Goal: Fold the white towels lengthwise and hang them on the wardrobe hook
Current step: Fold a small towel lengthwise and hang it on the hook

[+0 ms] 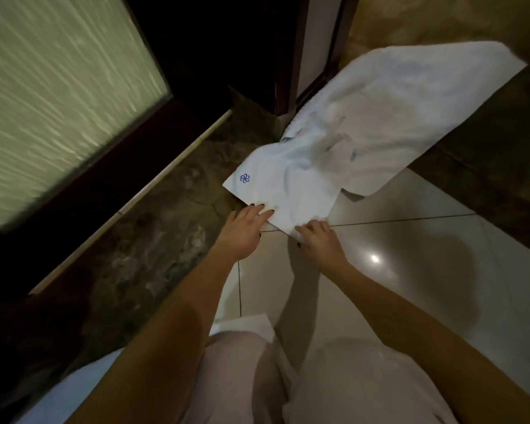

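Note:
A long white towel (380, 117) with a small blue emblem near one corner lies stretched across the floor, running from the centre toward the upper right, rumpled in its middle. My left hand (245, 231) lies with straight fingers on the towel's near edge. My right hand (318, 240) holds the near corner of the towel, fingers curled at its edge. No wardrobe hook is in view.
Glossy white floor tiles (426, 270) lie under the towel and to the right. A dark patterned stone strip (153, 240) runs along the left. A frosted glass panel (58, 96) in a dark frame stands at upper left, a dark post (285, 56) behind the towel. More white cloth (242, 327) lies by my knees.

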A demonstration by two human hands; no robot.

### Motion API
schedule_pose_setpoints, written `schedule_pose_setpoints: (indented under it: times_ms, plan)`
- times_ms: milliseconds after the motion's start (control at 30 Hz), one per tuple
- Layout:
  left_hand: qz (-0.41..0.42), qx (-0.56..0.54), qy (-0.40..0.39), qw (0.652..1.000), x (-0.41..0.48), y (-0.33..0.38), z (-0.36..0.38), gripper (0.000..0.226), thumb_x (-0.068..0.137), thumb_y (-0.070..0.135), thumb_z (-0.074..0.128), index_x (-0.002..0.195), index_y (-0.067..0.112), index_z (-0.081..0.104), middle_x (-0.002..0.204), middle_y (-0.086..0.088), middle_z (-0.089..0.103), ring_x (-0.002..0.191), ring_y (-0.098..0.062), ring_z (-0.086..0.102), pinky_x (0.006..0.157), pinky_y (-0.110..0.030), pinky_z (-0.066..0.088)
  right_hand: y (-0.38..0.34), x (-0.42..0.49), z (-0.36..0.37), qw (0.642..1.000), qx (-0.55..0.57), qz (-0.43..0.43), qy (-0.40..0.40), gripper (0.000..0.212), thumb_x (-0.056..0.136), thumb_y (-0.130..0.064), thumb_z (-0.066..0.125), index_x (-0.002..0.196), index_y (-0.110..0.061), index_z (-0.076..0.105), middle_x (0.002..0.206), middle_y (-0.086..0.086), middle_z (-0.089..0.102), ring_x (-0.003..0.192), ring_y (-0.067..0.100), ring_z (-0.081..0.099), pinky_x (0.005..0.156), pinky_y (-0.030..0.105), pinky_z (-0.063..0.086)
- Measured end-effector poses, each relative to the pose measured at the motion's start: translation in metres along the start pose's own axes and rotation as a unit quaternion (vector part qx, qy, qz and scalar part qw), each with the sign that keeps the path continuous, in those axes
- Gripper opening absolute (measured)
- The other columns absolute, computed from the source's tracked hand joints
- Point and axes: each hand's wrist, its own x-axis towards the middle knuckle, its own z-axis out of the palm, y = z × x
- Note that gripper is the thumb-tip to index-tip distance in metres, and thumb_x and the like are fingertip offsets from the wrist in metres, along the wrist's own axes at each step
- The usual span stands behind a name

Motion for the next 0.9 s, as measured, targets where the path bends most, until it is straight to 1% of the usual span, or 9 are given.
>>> schedule_pose_setpoints:
  times_ms: [100,167,267,433,533,633,733,800,900]
  plan:
    - [0.007,0.004,-0.019,1.000,0.018,-0.011,0.023,0.058,0.097,0.020,0.044,0.151,0.026,0.023,0.158,-0.004,0.019,0.145,-0.019,0.016,0.116,-0.047,0.016,0.006,0.008,0.023,0.997,0.001,0.009,0.070,0.039,0.097,-0.014,0.052,0.136,-0.013,0.051,0.131,0.015,0.051,0.125,0.034,0.041,0.102,0.040,0.033]
    - [0.026,0.008,0.018,0.999,0.026,-0.016,0.031,0.051,0.097,0.020,0.044,0.147,0.025,0.033,0.156,-0.007,0.025,0.143,-0.021,0.022,0.114,-0.047,0.019,0.009,0.014,0.029,0.996,0.005,0.003,0.090,0.036,0.096,-0.010,0.053,0.132,-0.011,0.054,0.129,0.015,0.052,0.122,0.033,0.043,0.100,0.039,0.033]
    - [0.039,0.025,0.089,0.995,0.033,-0.018,0.034,0.040,0.095,0.018,0.048,0.135,0.021,0.051,0.139,-0.013,0.046,0.132,-0.028,0.039,0.108,-0.045,0.025,0.007,0.019,0.023,0.992,0.050,-0.005,0.114,0.030,0.095,-0.004,0.052,0.124,-0.007,0.058,0.122,0.013,0.055,0.114,0.030,0.046,0.096,0.036,0.035]
    - [-0.002,0.002,0.096,0.995,0.016,0.001,0.002,0.027,0.093,0.016,0.050,0.119,0.022,0.057,0.111,-0.004,0.056,0.115,-0.025,0.048,0.103,-0.041,0.028,-0.015,-0.012,-0.038,0.960,0.183,-0.019,0.209,0.021,0.090,0.008,0.053,0.105,0.001,0.065,0.103,0.018,0.061,0.097,0.036,0.054,0.084,0.043,0.046]
    - [-0.021,-0.076,0.172,0.982,-0.017,0.029,-0.048,0.019,0.089,0.009,0.057,0.103,0.018,0.066,0.101,-0.004,0.064,0.104,-0.026,0.058,0.098,-0.044,0.035,-0.033,-0.047,-0.101,0.946,0.210,-0.026,0.244,0.018,0.090,0.007,0.055,0.103,0.001,0.066,0.099,0.016,0.061,0.093,0.031,0.055,0.081,0.038,0.047]
    - [-0.040,-0.183,0.263,0.946,-0.053,0.058,-0.120,0.013,0.088,0.003,0.060,0.094,0.011,0.068,0.093,-0.005,0.069,0.091,-0.025,0.065,0.094,-0.047,0.043,-0.048,-0.083,-0.179,0.939,0.225,-0.011,0.260,0.017,0.090,0.006,0.056,0.103,0.001,0.066,0.100,0.016,0.062,0.092,0.029,0.057,0.080,0.037,0.048]
    - [-0.051,-0.263,0.261,0.927,-0.084,0.081,-0.206,0.014,0.094,0.006,0.052,0.099,0.008,0.065,0.096,-0.007,0.068,0.087,-0.025,0.063,0.083,-0.041,0.049,-0.063,-0.121,-0.262,0.937,0.238,0.004,0.257,0.014,0.094,-0.001,0.056,0.105,-0.002,0.065,0.100,0.014,0.064,0.090,0.029,0.060,0.074,0.033,0.046]
    - [-0.054,-0.286,0.260,0.921,-0.107,0.096,-0.268,0.017,0.096,0.009,0.049,0.104,0.008,0.064,0.099,-0.006,0.066,0.086,-0.023,0.061,0.074,-0.034,0.048,-0.077,-0.149,-0.317,0.933,0.261,0.014,0.248,0.020,0.096,-0.004,0.054,0.113,-0.005,0.064,0.106,0.013,0.065,0.094,0.028,0.060,0.076,0.035,0.046]
    - [-0.057,-0.295,0.248,0.921,-0.147,0.115,-0.359,0.019,0.097,0.016,0.047,0.109,0.016,0.062,0.103,-0.001,0.066,0.090,-0.019,0.060,0.074,-0.032,0.047,-0.104,-0.198,-0.395,0.934,0.266,-0.006,0.239,0.032,0.097,-0.003,0.052,0.125,-0.009,0.064,0.103,0.015,0.063,0.087,0.021,0.055,0.074,0.032,0.045]
